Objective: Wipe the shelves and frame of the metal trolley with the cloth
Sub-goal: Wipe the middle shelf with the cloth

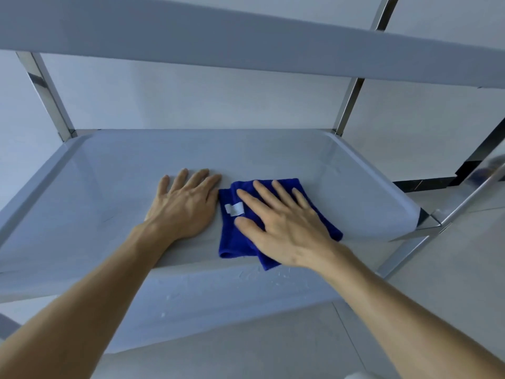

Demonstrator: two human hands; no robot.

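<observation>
1. The right hand (284,228) is laid flat, fingers straight, on the folded dark-blue terry cloth (237,242).
2. The left hand (185,206) is pressed flat on the bare middle shelf (109,170) of the grey metal trolley, just beside the cloth.
3. Unwiped shelf is judged to lie mostly leftward and rearward; the cloth sits near the front edge, right of centre.

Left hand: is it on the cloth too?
No. The left hand lies flat on the bare shelf beside the blue cloth; only the right hand presses on the cloth.
</observation>
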